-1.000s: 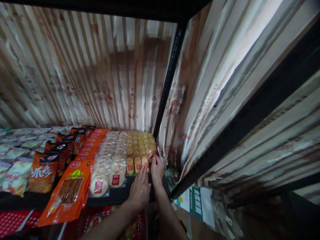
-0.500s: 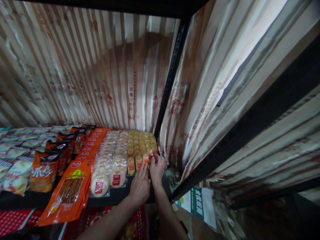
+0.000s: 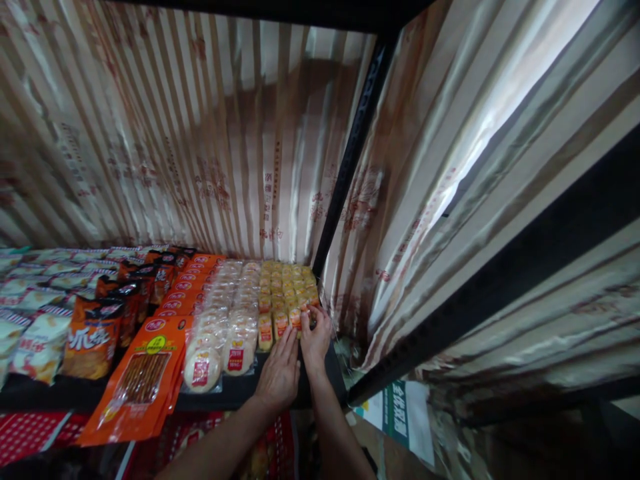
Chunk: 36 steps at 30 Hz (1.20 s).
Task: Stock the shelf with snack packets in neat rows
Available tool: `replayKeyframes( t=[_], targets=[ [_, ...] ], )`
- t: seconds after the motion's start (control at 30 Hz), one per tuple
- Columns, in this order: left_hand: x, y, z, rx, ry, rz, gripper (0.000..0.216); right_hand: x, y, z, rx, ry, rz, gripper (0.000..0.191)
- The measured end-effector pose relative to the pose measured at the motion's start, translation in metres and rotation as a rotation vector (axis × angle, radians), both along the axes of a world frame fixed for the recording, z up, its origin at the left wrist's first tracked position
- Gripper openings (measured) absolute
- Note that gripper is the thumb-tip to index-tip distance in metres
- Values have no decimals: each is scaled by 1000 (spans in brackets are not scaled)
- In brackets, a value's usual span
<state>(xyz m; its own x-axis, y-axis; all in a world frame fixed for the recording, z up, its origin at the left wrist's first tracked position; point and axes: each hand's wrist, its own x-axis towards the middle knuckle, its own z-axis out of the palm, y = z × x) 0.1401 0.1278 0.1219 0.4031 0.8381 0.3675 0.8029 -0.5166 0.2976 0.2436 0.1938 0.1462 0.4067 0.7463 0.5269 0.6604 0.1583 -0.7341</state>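
Ideally, press lightly, to avoid toppling the small yellow packets (image 3: 265,329), ranked at the right end of the black shelf (image 3: 227,400) beside round wrapped crackers (image 3: 240,356). Note left hand (image 3: 279,375) at the front row with fingers extended together; right hand (image 3: 317,339) curled alongside, pinching or not impossible to tell

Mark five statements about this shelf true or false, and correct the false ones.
1. The left hand and right hand are at the front of the small yellow packs. True.
2. The small yellow packs are at the far left. False: they are near the right end of the shelf.
3. Round white snacks lie between the orange packets and the small yellow packs. True.
4. The right hand grips an orange packet. False: it is at the small yellow packs.
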Motion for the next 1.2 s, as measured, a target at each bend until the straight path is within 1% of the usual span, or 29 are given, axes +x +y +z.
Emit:
replayKeyframes(
  t=[0.13,0.27,0.4,0.5,0.67,0.8,0.9,1.03,1.2],
  targets=[
    [0,-1,2,-14,-12,3,53,-2,-3,0,-17,4,63,42],
    [-1,-2,4,-14,-30,-13,54,-1,-1,-9,-42,-24,112,54],
    [-3,-4,6,15,-10,-3,55,0,3,-19,-59,-23,121,57],
    [-6,-10,7,61,28,37,51,-1,5,-22,-61,-15,123,58],
    [-10,-25,4,137,29,168,45,-2,7,-26,-73,8,114,65],
    [-11,-34,-2,169,36,188,44,-2,8,-28,-72,8,101,65],
    [-10,-32,-6,180,30,174,44,-2,9,-30,-65,3,95,66],
    [-10,-22,-9,192,35,181,46,-3,9,-31,-54,0,97,64],
    [-12,-14,-8,277,27,190,47,-4,8,-30,-48,5,92,67]
  ],
)
